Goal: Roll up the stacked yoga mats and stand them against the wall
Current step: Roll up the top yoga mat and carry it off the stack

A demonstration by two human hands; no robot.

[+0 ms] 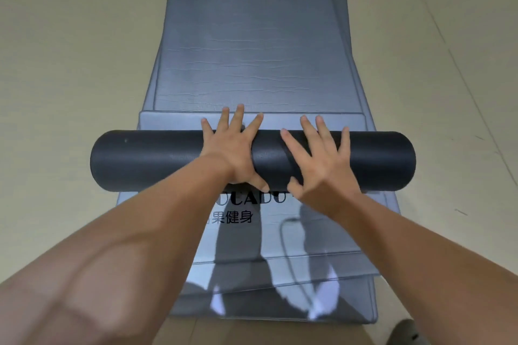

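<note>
Nearly done: a dark rolled mat (157, 159) lies crosswise on the stack of flat grey mats (252, 50) spread along the floor (70, 64). Only a short unrolled tail (168, 120) shows just beyond it.

The left hand (234, 152) and right hand (322, 165) press on the middle of the roll. Each grip is released, with fingers straight and splayed and palms bearing down, so nothing is clasped.

The trouble looks likeliest at the ends. Both hands sit close together at the centre, leaving the two outer ends unguided, and one could run ahead so the roll winds skewed or coned. Flat palms could also slip and let the coil spring loose. The mats underneath already lie slightly askew at their near edges, so a hard push might drag the top one along.
</note>
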